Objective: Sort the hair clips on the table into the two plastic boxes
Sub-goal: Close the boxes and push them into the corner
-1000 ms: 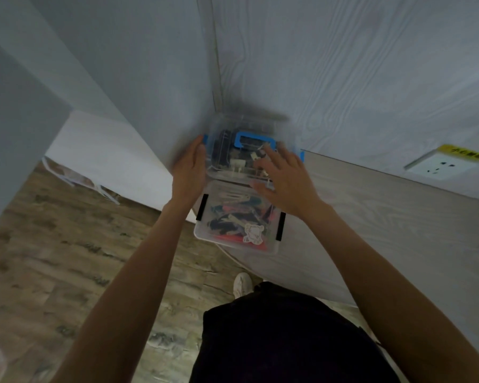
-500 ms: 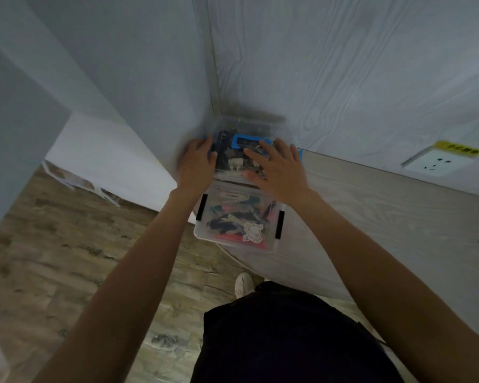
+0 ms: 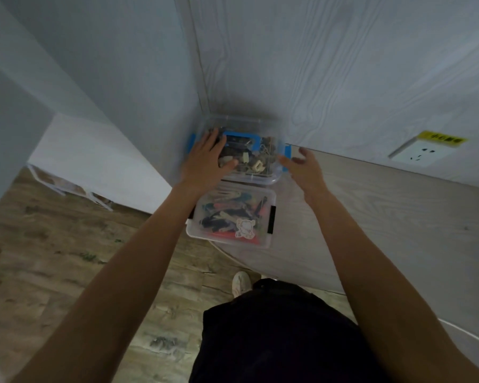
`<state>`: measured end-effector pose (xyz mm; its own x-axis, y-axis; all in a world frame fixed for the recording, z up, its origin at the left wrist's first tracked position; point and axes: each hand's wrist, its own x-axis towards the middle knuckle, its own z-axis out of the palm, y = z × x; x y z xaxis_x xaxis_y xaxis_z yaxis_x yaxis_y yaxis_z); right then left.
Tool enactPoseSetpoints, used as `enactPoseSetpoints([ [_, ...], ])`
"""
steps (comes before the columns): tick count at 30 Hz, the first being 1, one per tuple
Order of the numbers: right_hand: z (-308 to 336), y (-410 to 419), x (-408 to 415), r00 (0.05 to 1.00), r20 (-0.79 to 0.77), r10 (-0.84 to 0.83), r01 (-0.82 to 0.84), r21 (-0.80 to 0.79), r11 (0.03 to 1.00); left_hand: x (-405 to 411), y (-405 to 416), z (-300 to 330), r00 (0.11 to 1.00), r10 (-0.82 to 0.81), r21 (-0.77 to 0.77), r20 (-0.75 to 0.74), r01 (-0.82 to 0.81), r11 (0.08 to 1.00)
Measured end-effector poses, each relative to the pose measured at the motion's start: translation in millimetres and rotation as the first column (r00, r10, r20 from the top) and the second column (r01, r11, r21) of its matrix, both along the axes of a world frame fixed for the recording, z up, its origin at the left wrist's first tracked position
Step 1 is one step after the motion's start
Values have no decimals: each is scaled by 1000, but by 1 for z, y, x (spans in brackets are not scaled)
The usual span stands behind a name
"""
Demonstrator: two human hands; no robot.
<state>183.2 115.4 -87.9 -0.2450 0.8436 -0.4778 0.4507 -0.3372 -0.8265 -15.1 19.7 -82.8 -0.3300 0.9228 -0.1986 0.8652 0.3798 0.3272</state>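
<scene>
Two clear plastic boxes stand in the table's far left corner, both with lids on. The far box [image 3: 263, 172], with blue latches, holds dark and beige hair clips and sits against the wall corner. The near box [image 3: 263, 194], with black latches and a bear sticker, holds colourful clips. My left hand [image 3: 205, 158] lies flat on the lid of the far box, fingers spread. My right hand [image 3: 304, 170] hovers by the far box's right blue latch, fingers relaxed, holding nothing.
The light wooden table [image 3: 385, 217] stretches right from the boxes along a grey wood-grain wall. A wall socket [image 3: 421, 153] with a yellow label sits at the right. The table's rounded front edge runs just below the near box, above the wooden floor.
My right hand has lifted off the far box's lid and moved to its right side. My left hand has slid from the box's left side onto the lid.
</scene>
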Motion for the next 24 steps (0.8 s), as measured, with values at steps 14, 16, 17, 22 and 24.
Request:
enactPoseSetpoints([
  [14,-3,-21,-23,924,366,110,-259,387,885,-2,-2,-9,999,13,72,30,-15,997],
  [16,-2,-24,-18,922,376,89,-245,390,888,1,0,-7,997,3,97,71,-10,995],
  [17,-4,-24,-14,927,370,62,-215,389,896,4,3,-5,991,-11,154,137,-11,988],
  [22,-9,-14,15,935,354,-29,-124,404,906,6,2,-9,966,2,424,259,-115,898],
  [24,-9,-11,22,942,336,-25,-122,410,904,2,4,-12,936,143,415,323,-276,867],
])
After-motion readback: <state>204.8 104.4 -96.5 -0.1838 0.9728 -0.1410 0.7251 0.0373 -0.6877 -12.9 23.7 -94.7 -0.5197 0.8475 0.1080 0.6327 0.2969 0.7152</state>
